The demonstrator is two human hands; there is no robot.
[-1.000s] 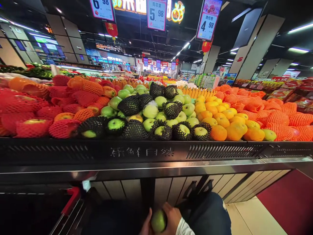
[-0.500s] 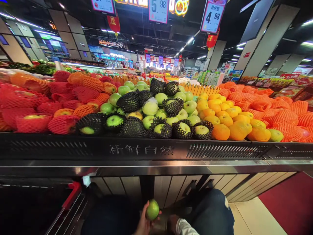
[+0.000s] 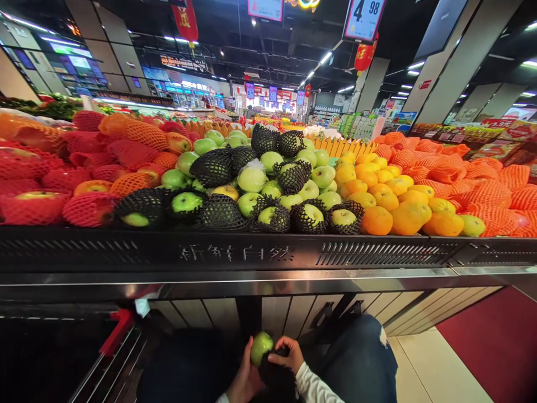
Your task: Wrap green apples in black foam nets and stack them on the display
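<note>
Low in front of me my left hand [image 3: 245, 378] is closed around a bare green apple [image 3: 260, 346]. My right hand [image 3: 286, 354] pinches a black foam net sleeve [image 3: 272, 366] that sits against the apple's lower right side. Both hands are below the edge of the fruit stand [image 3: 251, 254]. On the stand above lie several green apples [image 3: 251, 180], some bare and some in black nets [image 3: 215, 165].
Red and orange netted fruit [image 3: 90, 168] fills the stand's left side, oranges [image 3: 392, 201] and orange nets the right. A shopping cart with a red handle [image 3: 114, 333] stands at my lower left. Red floor matting [image 3: 495, 347] lies to the right. Price signs [image 3: 364, 18] hang overhead.
My right hand came back up with a black net and met the apple, which my left hand keeps holding. The view tilted slightly downward.
</note>
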